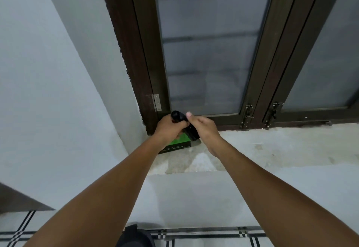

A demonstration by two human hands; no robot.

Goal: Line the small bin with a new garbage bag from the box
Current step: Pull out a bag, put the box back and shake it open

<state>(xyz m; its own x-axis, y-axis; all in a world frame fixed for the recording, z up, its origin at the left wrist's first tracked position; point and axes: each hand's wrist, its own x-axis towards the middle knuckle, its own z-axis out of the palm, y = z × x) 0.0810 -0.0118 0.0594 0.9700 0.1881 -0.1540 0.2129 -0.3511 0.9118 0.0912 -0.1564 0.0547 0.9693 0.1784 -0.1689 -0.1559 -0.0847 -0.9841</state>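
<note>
A green and black cardboard box (174, 146) lies at the left end of the pale concrete window sill (272, 145), in the corner where the white wall meets the dark brown window frame (139, 52); frosted panes and metal latches (247, 116) stand behind. Both forearms reach forward over the sill's front edge. The left hand (168, 128) is curled tight around a black roll of garbage bags (181, 122) just above the box. The right hand (202, 127) pinches the roll's loose end, thumb raised.
</note>
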